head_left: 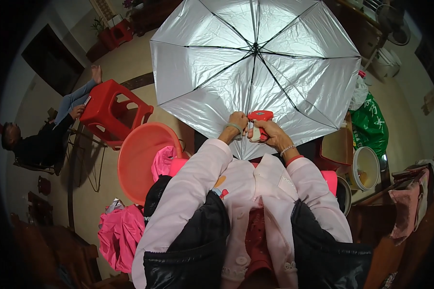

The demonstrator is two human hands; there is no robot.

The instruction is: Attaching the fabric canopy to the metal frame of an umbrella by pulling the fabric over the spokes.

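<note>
An opened umbrella (294, 72) with a silver inner side and thin black ribs spreads in front of me, its hub away from me. At its near edge my left hand (237, 124) is closed on the silver fabric along a rib. Close beside it, my right hand (274, 133) is wrapped round a red and white hand-held tool (261, 115), perhaps a tagging gun or small stapler; its exact kind is unclear. The tool's head lies against the umbrella next to my left fingers. What the left fingertips pinch is partly hidden.
To the left stand a large orange-red basin (130, 159) with pink fabric and a red plastic stool (101, 103). Pink cloth (122, 236) lies lower left. A person (38, 130) sits at the far left. A green bag (371, 126) and a white bucket (365, 168) stand at the right.
</note>
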